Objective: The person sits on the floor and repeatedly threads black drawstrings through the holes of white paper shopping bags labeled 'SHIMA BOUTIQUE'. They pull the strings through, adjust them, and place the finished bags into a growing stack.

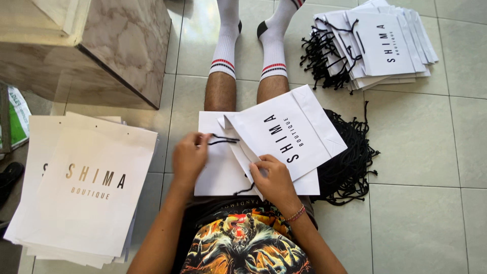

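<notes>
Head view. A white paper bag (284, 134), lying flat and tilted, is being supported across the lap of a person seated on the tiled floor (421, 152), on top of another flat white sheet or bag (218, 172). A black cord (220, 139) is being pinched at the bag's open edge by the left hand (188, 156), whose fingers are closed narrowly on it. The bag's lower left edge is being gripped by the right hand (274, 180), fingers curled around the paper; a short cord end is showing just below that hand. A loose heap of black cords (350, 162) is lying on the floor just beside the right thigh, partly covered by the bag. A stack of flat white bags without cords (86, 193) is resting to the left, near the left arm. A fanned stack of bags with cords fitted (375, 45) is lying well apart, beyond the right foot. A marble-faced block (101, 45) is standing at upper left.
</notes>
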